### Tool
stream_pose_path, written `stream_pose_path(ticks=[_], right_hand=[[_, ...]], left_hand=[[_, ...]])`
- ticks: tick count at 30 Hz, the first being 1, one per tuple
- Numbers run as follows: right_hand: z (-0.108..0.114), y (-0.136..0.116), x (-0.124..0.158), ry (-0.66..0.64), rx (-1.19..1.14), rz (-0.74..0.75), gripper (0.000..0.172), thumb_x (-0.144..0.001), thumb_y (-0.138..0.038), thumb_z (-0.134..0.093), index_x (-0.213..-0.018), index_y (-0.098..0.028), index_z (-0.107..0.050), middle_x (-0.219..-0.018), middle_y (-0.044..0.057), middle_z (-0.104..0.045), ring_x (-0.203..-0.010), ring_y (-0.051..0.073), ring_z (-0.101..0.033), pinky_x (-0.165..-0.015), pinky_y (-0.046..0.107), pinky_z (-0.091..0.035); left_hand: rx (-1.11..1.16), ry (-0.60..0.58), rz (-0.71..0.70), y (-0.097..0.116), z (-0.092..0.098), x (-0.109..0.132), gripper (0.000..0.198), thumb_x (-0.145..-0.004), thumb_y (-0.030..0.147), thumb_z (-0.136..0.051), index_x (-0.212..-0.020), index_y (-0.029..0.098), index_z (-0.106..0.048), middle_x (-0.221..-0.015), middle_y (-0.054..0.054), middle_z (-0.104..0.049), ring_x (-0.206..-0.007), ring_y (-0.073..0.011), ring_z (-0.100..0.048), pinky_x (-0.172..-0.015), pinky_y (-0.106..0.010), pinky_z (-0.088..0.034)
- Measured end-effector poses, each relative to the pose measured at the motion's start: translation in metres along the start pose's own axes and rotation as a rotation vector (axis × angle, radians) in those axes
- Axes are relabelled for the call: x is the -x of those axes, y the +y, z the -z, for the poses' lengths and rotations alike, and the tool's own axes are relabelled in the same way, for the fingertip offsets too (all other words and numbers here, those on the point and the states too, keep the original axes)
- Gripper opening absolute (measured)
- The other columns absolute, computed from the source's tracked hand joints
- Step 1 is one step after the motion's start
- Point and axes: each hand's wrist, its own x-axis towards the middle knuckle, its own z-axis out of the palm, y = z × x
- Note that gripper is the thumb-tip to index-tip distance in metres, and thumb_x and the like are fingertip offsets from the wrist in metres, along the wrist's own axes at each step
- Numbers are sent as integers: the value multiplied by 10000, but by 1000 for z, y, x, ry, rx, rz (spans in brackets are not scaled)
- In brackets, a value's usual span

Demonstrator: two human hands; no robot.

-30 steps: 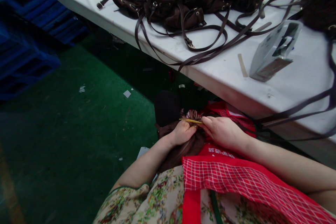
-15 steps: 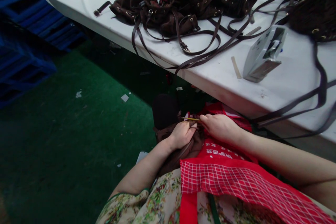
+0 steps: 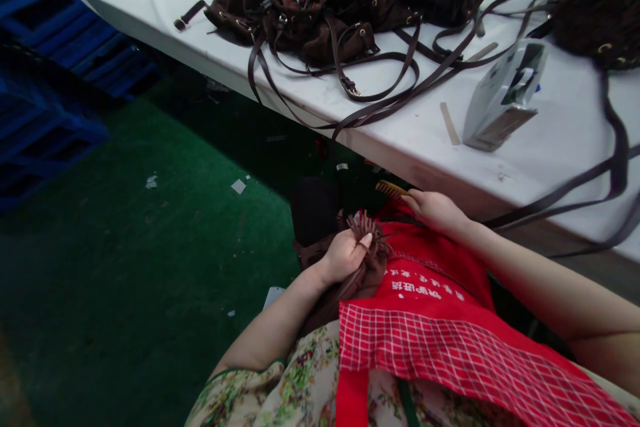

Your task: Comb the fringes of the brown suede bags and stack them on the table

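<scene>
My left hand (image 3: 346,255) is closed around a brown tassel (image 3: 364,225), whose cut strands fan out above the thumb. Under that hand a brown bag (image 3: 334,297) rests on my lap, partly covered by my forearm. My right hand (image 3: 436,210) grips a yellow comb (image 3: 391,189), its teeth pointing left and down. The comb is apart from the tassel, up and to the right of it, near the table's edge. A red apron (image 3: 425,280) with white print spreads over my lap.
The white table (image 3: 415,167) runs across in front of me. Dark brown bags (image 3: 310,20) with long straps are heaped on it. A grey metal box (image 3: 500,107) stands at the right. Blue pallets (image 3: 50,93) are stacked at the left, and paper scraps lie on the green floor (image 3: 165,267).
My right hand has moved up and to the right with the comb, away from the tassel. My left hand keeps its hold, and the tassel's strands now show spread out.
</scene>
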Motion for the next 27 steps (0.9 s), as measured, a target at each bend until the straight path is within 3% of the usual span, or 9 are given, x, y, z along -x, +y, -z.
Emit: stream_pose_path(ticks=[4,7,11,16,20,23,27], right_hand=[[25,-32,30,1,-173,319,369,-981,-414,-273,-850,-192,-537,-729,37,-647,-630,147,-584,-598,245,-349],[26,-52,46,-29,-45,454,315,-975,-364,-307,-868,-190,-547,-767,49,-659,-630,150,-594,-575,251,-322],[6,-54,42,-60,162,393,237,-950,-316,-366,-958,-183,-562,-831,76,-673,-654,171,-620,-544,259,-308],[-19,-25,18,-188,213,214,290,-962,-339,-328,-957,-185,-573,-817,88,-688,-680,199,-640,-546,266,-330],[-15,-6,11,-85,110,14,367,-974,-399,-286,-947,-176,-576,-814,90,-688,-684,196,-631,-577,270,-348],[5,-15,23,50,-95,104,382,-980,-415,-265,-891,-182,-553,-765,67,-664,-659,171,-602,-597,262,-352],[28,-42,44,-11,-210,361,363,-983,-411,-272,-838,-197,-527,-716,37,-639,-624,151,-579,-587,256,-335]], left_hand=[[10,-1,-15,-4,-2,-6,331,-927,316,-361,-1022,151,-631,-1033,-91,-679,-992,-231,-619,-904,-334,-469],[20,-37,38,-3,-2,-7,311,-912,294,-390,-985,148,-654,-929,-71,-701,-897,-211,-641,-853,-315,-488],[10,-82,18,2,0,-4,261,-883,269,-445,-957,159,-669,-920,-59,-706,-860,-202,-645,-828,-302,-491],[-18,-31,-54,5,1,0,297,-900,293,-439,-1063,161,-650,-1083,-91,-676,-1011,-237,-622,-924,-345,-460],[52,24,-52,3,1,2,342,-918,322,-426,-1163,174,-613,-1190,-85,-644,-1126,-237,-583,-995,-349,-430],[71,30,-53,2,1,-1,343,-915,319,-433,-1172,175,-609,-1216,-81,-633,-1163,-233,-562,-1020,-351,-418],[64,-12,-29,4,1,-6,341,-916,314,-425,-1165,176,-612,-1172,-73,-657,-1102,-219,-597,-991,-339,-441]])
